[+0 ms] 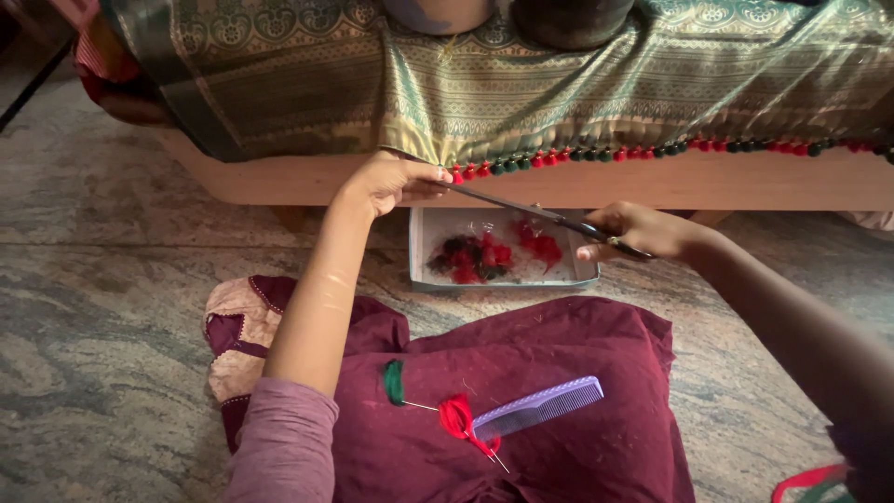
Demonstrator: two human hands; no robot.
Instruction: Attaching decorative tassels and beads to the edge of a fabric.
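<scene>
Green-gold saree cloth (521, 84) drapes over the wooden ledge (652, 182), soft and slippery; its hem of red and green tassels (596, 155) runs toward 3 o'clock. Left hand (386, 182), fingers pinched on the hem's end tassel. Right hand (638, 233), fingers closed on scissors (549, 216), blades stiff, sharp. Tray of thread trimmings (503, 251) at 6 o'clock below; judged light, best gripped near the knot

no packages, labels, signs, screens
</scene>
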